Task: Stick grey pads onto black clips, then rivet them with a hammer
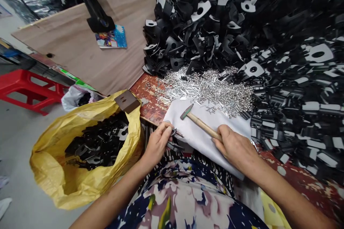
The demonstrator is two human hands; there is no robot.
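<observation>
My right hand [234,146] is wrapped round the wooden handle of a small hammer [200,123], its metal head over a grey sheet [231,128] on the bench. Between the thumb and fingers of my left hand [160,139] is a small dark plastic part [174,146], partly hidden by the fingers, at the sheet's front edge. A thin metal pin seems to stick out beside it. Just beyond the sheet lies a heap of silvery metal pins [204,87].
Black plastic parts [193,35] are piled high behind the pins and along the right. At left, a yellow sack [51,171] holds similar parts. A wooden board [129,25] stands upright at the bench's left side. A red stool [24,89] is on the floor.
</observation>
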